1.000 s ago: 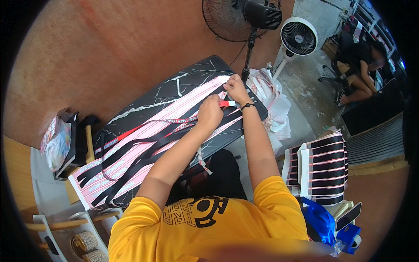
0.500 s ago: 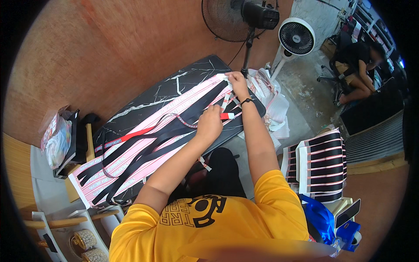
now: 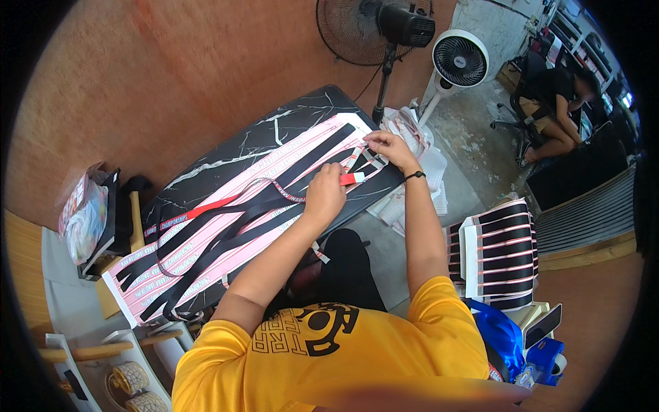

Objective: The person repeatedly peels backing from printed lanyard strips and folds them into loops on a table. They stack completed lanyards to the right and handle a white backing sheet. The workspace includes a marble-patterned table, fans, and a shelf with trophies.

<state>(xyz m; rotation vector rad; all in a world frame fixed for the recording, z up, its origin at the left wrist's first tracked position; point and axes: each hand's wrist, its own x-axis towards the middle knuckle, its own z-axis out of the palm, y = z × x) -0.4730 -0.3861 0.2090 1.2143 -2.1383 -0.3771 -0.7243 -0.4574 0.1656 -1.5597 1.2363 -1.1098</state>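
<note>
A long pink-and-white sheet with black strips lies along a black marble table. My left hand rests on the sheet and grips a red-handled cutter that points to the sheet's right end. My right hand, with a black band on the wrist, presses its fingertips on the narrow cut strips at that end. A red lanyard strap runs across the sheet to the left of my left hand.
A stack of black-and-white striped sheets stands at my right. More printed strips are heaped past the table's right end. Two fans stand behind. Another person sits at far right. A bag lies at left.
My left hand with the cutter has drawn back a little along the sheet toward me. My right hand stays at the sheet's right end, shifted only slightly.
</note>
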